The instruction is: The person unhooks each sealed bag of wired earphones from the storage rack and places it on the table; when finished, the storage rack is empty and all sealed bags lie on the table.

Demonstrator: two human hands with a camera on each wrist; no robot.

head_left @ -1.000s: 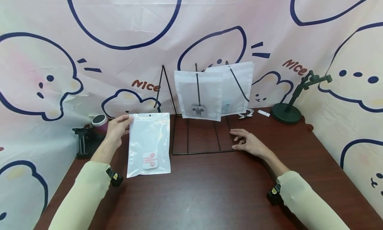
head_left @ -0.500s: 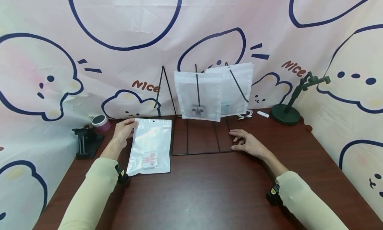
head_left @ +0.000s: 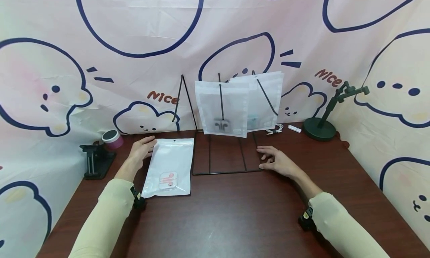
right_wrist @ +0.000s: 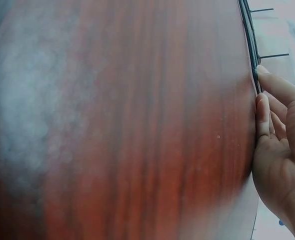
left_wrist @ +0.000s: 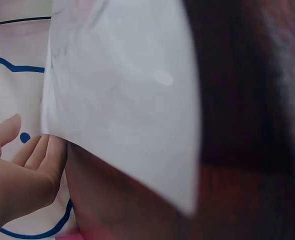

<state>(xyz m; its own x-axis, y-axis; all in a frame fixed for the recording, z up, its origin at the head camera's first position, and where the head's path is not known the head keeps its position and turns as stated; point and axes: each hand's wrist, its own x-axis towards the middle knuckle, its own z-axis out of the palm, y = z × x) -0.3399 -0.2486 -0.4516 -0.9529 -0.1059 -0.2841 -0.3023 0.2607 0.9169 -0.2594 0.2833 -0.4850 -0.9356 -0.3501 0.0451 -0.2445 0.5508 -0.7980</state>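
A white zip bag [head_left: 169,164] with a small square earphone case [head_left: 168,180] showing near its bottom lies on the table, left of the black wire rack [head_left: 231,172]. My left hand [head_left: 142,149] is at the bag's upper left corner. In the left wrist view, the fingers [left_wrist: 52,155] touch under the bag's edge while the thumb stands apart from it. My right hand [head_left: 275,161] holds the rack's front right corner, thumb and fingertips on the wire. Two groups of similar bags [head_left: 218,97] hang on the rack's middle and right hooks; the left hook [head_left: 188,93] bears none.
At the left stand a black phone stand [head_left: 95,161] and a purple jar with a white lid [head_left: 112,139]. Behind the rack's right side lie a white cable [head_left: 275,129] and a small white stick [head_left: 294,129]. A green stand [head_left: 320,128] is at the back right.
The bag was held tilted up and has come down flat on the table. My left hand has lowered with it and loosened. My right hand has stayed at the rack.
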